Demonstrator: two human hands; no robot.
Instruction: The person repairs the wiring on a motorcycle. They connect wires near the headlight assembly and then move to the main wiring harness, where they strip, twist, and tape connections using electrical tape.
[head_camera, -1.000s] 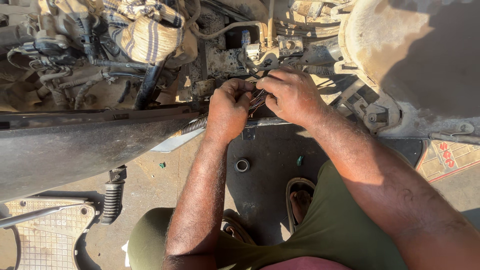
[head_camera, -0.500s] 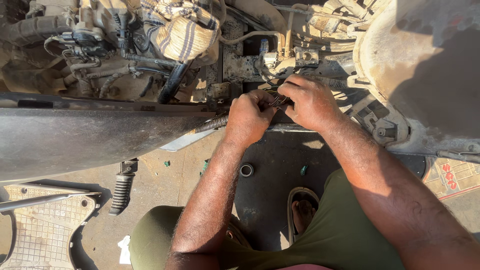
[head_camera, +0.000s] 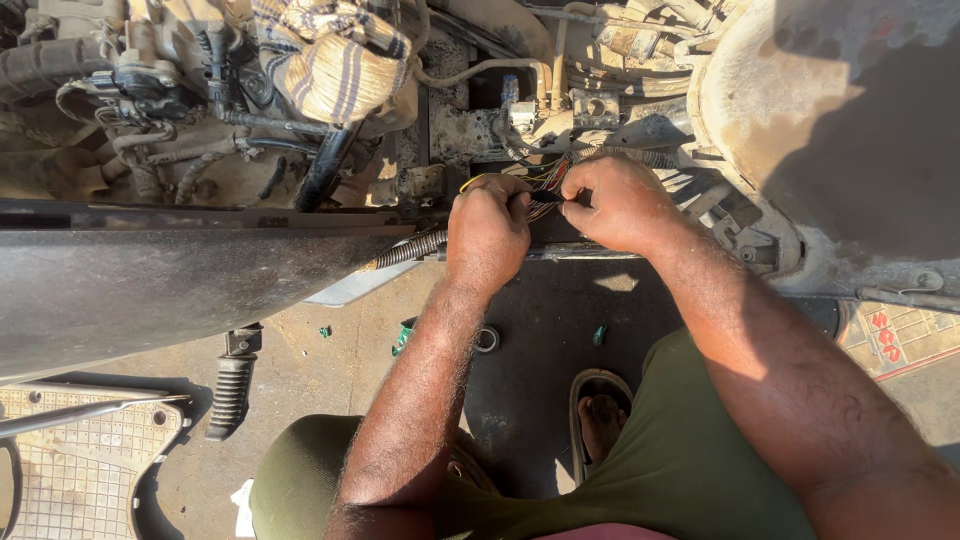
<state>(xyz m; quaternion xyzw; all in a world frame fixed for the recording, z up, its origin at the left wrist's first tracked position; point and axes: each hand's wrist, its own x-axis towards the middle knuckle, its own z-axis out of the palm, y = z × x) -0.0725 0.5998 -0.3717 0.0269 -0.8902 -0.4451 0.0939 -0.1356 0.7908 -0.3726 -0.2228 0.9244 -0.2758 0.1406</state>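
i see left hand (head_camera: 487, 232) clenched and right hand (head_camera: 618, 203) pinching the coloured wire bundle (head_camera: 548, 186) at frame centre; bundle runs upward between them, lying nearer my right fingers; striped rag (head_camera: 335, 62) upper left

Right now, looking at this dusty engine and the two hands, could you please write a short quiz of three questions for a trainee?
1. True or false: both hands touch the bundle of coloured wires.
2. Which lies on the ground below the left hand? A) small black rubber ring B) hammer C) bottle
3. Fill in: the striped cloth sits ___ of the right hand in the picture.

Key: 1 true; 2 A; 3 left
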